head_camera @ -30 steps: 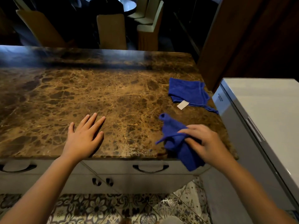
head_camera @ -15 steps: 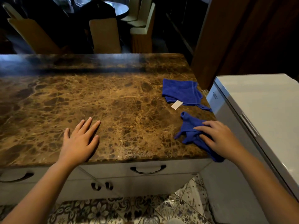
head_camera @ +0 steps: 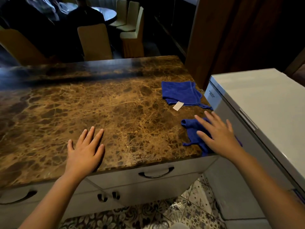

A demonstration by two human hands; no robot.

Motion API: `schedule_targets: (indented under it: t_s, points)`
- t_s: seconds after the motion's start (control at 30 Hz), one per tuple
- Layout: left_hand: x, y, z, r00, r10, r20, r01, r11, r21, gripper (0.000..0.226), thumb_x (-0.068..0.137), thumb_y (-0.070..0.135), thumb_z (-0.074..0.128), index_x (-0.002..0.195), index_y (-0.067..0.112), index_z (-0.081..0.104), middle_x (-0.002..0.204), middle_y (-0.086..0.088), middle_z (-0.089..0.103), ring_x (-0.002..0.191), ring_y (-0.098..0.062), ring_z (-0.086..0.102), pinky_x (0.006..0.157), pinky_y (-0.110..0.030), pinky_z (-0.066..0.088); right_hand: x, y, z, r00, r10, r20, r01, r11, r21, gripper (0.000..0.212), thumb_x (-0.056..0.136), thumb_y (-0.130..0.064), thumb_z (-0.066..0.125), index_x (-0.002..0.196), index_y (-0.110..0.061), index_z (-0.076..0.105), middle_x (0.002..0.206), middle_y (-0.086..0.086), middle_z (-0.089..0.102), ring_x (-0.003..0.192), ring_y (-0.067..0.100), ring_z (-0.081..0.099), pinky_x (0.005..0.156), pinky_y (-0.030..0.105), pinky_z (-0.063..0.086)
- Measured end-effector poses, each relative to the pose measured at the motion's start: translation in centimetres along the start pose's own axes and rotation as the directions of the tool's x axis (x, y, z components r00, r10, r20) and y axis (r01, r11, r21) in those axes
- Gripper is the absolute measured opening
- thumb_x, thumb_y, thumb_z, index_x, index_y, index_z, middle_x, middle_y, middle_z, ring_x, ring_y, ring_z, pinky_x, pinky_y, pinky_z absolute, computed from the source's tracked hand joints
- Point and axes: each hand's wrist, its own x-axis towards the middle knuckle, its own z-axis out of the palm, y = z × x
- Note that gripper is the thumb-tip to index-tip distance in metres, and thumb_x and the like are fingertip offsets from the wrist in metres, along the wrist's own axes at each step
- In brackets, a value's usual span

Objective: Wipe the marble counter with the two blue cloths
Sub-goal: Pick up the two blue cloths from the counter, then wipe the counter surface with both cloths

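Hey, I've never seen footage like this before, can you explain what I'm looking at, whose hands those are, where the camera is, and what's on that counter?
There is no machine here. The picture comes from a wide-angle camera worn on a person's head, looking forward and down, so the two bare arms reaching in from the bottom are that person's own. The left hand lies flat and open on the brown marble counter, holding nothing. The right hand is spread open on top of a crumpled blue cloth near the counter's right front corner; it presses the cloth rather than closing a grip on it. A second blue cloth, with a small white tag, lies flatter and untouched farther back. To the right stands a white appliance; below are drawers, and chairs sit beyond the counter.
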Motion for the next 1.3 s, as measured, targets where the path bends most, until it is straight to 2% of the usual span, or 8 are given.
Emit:
schedule_targets:
  t_s: [0.1,0.2,0.33,0.43,0.57,0.87,1.07,1.3]
  points:
    - [-0.1,-0.1,-0.2,1.0,0.016,0.016,-0.016,1.0,0.004,0.062,0.084,0.054,0.009,0.144,0.039,0.01,0.157,0.002,0.006,0.144,-0.017,0.0,0.111,-0.057,0.0,-0.2,0.2,2.1,0.999,-0.013,0.052,0.021,0.987,-0.156,0.073,0.072,-0.08,0.0,0.138,-0.05,0.006,0.156,-0.003,0.006,0.141,0.021,0.0,0.108,0.057,0.001]
    - [0.1,-0.1,-0.3,0.999,0.021,0.047,-0.021,1.0,0.001,0.057,0.09,0.053,0.011,0.144,0.038,0.005,0.157,0.002,0.002,0.144,-0.018,-0.003,0.111,-0.057,-0.001,0.1,0.7,2.5,0.998,-0.026,0.053,0.035,0.983,-0.179,0.068,0.071,-0.081,0.001,0.134,-0.056,-0.002,0.156,-0.003,-0.003,0.14,0.021,-0.009,0.106,0.061,0.0]
    - [0.6,0.1,-1.0,0.997,0.009,0.08,-0.004,0.998,-0.057,0.055,0.093,0.042,0.033,0.144,0.035,0.013,0.158,-0.002,0.004,0.144,-0.021,-0.001,0.111,-0.058,-0.001,0.3,0.6,2.1,0.995,-0.012,0.094,0.028,0.985,-0.171,0.073,0.065,-0.085,-0.002,0.131,-0.057,-0.01,0.154,-0.006,-0.013,0.139,0.019,-0.015,0.105,0.063,-0.003]
    - [1.8,1.8,-2.0,0.995,0.094,-0.022,-0.096,0.992,-0.082,0.062,0.089,0.04,0.049,0.144,0.029,0.022,0.157,-0.009,0.007,0.143,-0.025,0.004,0.112,-0.059,0.001,0.3,0.5,2.2,0.996,0.002,0.09,0.014,0.984,-0.175,0.072,0.066,-0.084,-0.002,0.132,-0.057,-0.008,0.156,-0.004,-0.003,0.141,0.021,-0.006,0.105,0.063,0.0]
    - [6.1,7.2,-3.3,0.95,0.294,-0.102,-0.305,0.945,-0.117,0.059,0.09,0.044,0.041,0.143,0.03,0.02,0.157,-0.006,0.01,0.143,-0.021,0.006,0.113,-0.057,-0.001,0.3,0.5,2.5,0.997,-0.016,0.071,0.028,0.986,-0.164,0.071,0.075,-0.077,0.016,0.139,-0.048,0.011,0.155,0.001,0.014,0.14,0.026,0.008,0.104,0.066,0.006]
    - [18.0,23.9,-0.6,0.859,0.512,-0.005,-0.512,0.859,-0.027,0.056,0.092,0.046,0.035,0.143,0.032,0.019,0.156,-0.007,0.014,0.143,-0.023,0.01,0.112,-0.058,0.003,0.9,1.3,2.0,0.995,-0.054,0.088,0.064,0.991,-0.115,0.061,0.085,-0.071,0.015,0.14,-0.043,0.025,0.15,-0.001,0.028,0.137,0.023,0.017,0.103,0.063,0.012]
    - [22.0,28.0,3.0,0.857,0.468,0.215,-0.477,0.879,-0.009,0.06,0.089,0.059,0.027,0.143,0.041,0.007,0.158,-0.005,-0.002,0.143,-0.026,-0.005,0.108,-0.064,-0.005,1.2,1.5,2.3,0.995,-0.04,0.091,0.051,0.991,-0.121,0.056,0.089,-0.062,0.013,0.134,-0.04,0.038,0.141,0.0,0.045,0.13,0.023,0.028,0.095,0.06,0.016]
    - [22.2,27.8,3.0,0.866,0.472,0.167,-0.475,0.88,-0.023,0.061,0.086,0.061,0.036,0.141,0.042,0.019,0.157,-0.003,0.014,0.142,-0.026,0.008,0.109,-0.062,0.007,1.2,1.5,2.3,0.996,-0.031,0.08,0.038,0.995,-0.092,0.057,0.089,-0.061,0.01,0.132,-0.039,0.041,0.137,0.002,0.05,0.128,0.025,0.029,0.099,0.056,0.004]
